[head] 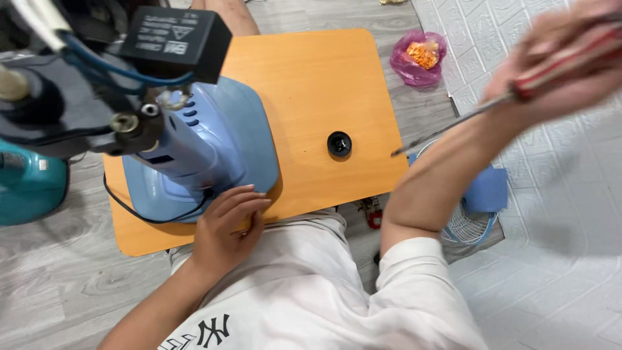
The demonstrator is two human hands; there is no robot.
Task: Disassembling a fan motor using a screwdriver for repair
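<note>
Right hand (570, 58), at two o'clock, closed around a red-handled screwdriver (518, 91), shaft pointing down-left toward the table (324, 84); left hand (227, 223), at seven o'clock, fingers loosely spread, flat on the blue fan base (220, 136), gripping nothing; motor (129, 97) bared at ten o'clock, black knob (339, 143) at centre. Step, by judgement: disassembly under way; next move calls for seating the tip squarely in a screw.
</note>
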